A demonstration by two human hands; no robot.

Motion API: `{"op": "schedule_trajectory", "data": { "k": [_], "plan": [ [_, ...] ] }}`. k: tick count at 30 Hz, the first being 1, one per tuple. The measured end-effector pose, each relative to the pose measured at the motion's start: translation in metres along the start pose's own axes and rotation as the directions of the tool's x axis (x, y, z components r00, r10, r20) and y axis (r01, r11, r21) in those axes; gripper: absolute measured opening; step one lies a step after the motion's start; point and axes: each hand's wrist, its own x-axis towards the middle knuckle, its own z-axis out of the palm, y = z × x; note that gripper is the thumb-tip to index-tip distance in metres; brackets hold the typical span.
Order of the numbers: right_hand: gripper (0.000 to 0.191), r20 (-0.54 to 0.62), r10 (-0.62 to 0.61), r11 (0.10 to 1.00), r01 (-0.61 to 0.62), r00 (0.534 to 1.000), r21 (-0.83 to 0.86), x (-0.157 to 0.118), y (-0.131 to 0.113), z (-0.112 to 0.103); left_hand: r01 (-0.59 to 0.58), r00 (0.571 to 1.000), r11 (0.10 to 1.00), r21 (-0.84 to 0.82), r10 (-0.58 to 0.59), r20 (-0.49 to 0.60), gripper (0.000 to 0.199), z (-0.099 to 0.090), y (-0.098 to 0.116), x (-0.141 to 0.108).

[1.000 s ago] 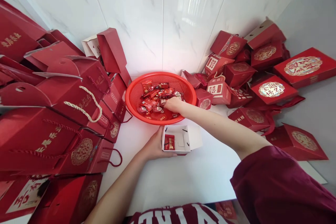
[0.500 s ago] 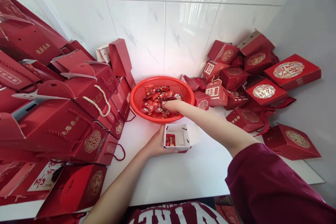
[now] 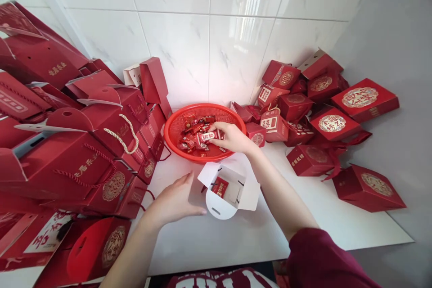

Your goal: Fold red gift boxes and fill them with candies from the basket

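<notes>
A red basket [image 3: 168, 137] sits at the frame's centre. Below it, the white-lined box [image 3: 232, 193] stands with flaps open, one red packet [image 3: 220, 187] visible inside; it looks only partly filled. The left hand [image 3: 177, 200] spreads open beside it. The right hand [image 3: 232, 137] grips a wrapped sweet [image 3: 206, 136] over the basket, where plenty are left.

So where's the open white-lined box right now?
Just below centre in the head view, the open box stands on the white table in front of the red basket, between the left hand and right forearm.
</notes>
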Motion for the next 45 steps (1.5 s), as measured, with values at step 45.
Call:
{"op": "schedule_trajectory", "data": {
  "k": [45],
  "plan": [
    [0.027, -0.355, -0.222, 0.805, 0.376, 0.908, 0.459, -0.053, -0.042, -0.048, -0.65, 0.548, 0.671, 0.356, 0.739, -0.392, 0.019, -0.048, 0.066, 0.064]
  ]
}}
